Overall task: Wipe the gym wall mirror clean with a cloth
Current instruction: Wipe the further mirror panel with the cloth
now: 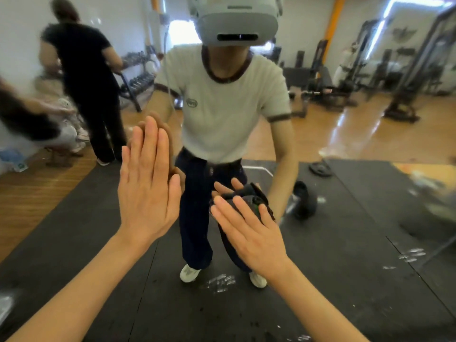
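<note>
Pressing the dark cloth (249,197) against the mirror (357,149), my right hand (249,233) kept fingers straight; left hand (148,178) lay flat, holding nothing.

The 1 head-worn view faces the wall mirror (345,144) squarely at very close range, tilted slightly down, catching the wearer's own reflection.

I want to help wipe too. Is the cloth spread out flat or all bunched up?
Bunched up. The dark cloth shows as a crumpled wad with folds sticking out past the fingers of the right hand, which presses it against the mirror.
</note>
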`<state>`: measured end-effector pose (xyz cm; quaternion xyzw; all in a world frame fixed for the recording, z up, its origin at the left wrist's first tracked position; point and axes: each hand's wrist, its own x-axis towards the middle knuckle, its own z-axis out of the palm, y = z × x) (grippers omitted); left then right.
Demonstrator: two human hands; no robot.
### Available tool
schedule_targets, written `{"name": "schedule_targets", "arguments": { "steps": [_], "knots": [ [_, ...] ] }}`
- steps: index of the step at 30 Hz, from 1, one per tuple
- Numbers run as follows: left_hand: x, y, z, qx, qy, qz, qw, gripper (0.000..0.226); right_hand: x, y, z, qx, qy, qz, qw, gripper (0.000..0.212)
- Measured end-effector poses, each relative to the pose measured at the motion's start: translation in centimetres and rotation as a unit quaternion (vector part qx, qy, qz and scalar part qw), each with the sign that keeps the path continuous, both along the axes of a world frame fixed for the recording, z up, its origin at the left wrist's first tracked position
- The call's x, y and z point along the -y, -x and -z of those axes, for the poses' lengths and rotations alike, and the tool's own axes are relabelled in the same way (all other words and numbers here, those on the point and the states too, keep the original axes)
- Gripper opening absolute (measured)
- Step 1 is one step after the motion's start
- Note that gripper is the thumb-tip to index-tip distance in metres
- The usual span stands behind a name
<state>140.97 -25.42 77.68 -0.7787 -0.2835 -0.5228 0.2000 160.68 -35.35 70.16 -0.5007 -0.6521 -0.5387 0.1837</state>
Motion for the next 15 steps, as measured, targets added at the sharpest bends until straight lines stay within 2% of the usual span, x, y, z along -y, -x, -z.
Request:
{"name": "schedule_targets", "arguments": {
  "steps": [2, 5, 6, 9, 11, 13, 15],
  "knots": [
    [0.1, -0.1, 0.1, 0.004, -0.001, 0.007, 1.000, 0.070, -0.6, -0.1, -3.2, -0.030, -0.062, 0.000, 0.998, 0.062],
    [0.1, -0.1, -0.1, -0.005, -0.003, 0.009, 1.000, 0.074, -2.9, 2.8, -9.3, -0.224, -0.145, -0.038, 0.963, 0.067],
    [0.1, -0.1, -0.1, -0.007, -0.001, 0.011, 1.000, 0.074, -3.2, 3.8, -9.6, -0.243, -0.143, -0.038, 0.959, 0.065],
    [0.2, 0.1, -0.1, -0.007, 0.003, 0.020, 1.000, 0.071, -2.1, 3.9, -3.1, -0.145, -0.070, -0.024, 0.987, 0.066],
    [0.3, 0.0, -0.1, -0.003, 0.006, 0.020, 1.000, 0.068, -0.2, 2.7, 0.8, -0.097, -0.021, 0.012, 0.995, 0.074],
    [0.3, 0.0, -0.2, -0.001, 0.006, 0.023, 1.000, 0.070, -0.7, 2.9, -0.9, -0.102, -0.044, 0.010, 0.994, 0.075],
    [0.3, -0.1, -0.1, -0.003, 0.008, 0.034, 0.999, 0.072, -2.6, 4.3, -5.7, -0.157, -0.116, -0.038, 0.980, 0.059]
  ]
}}
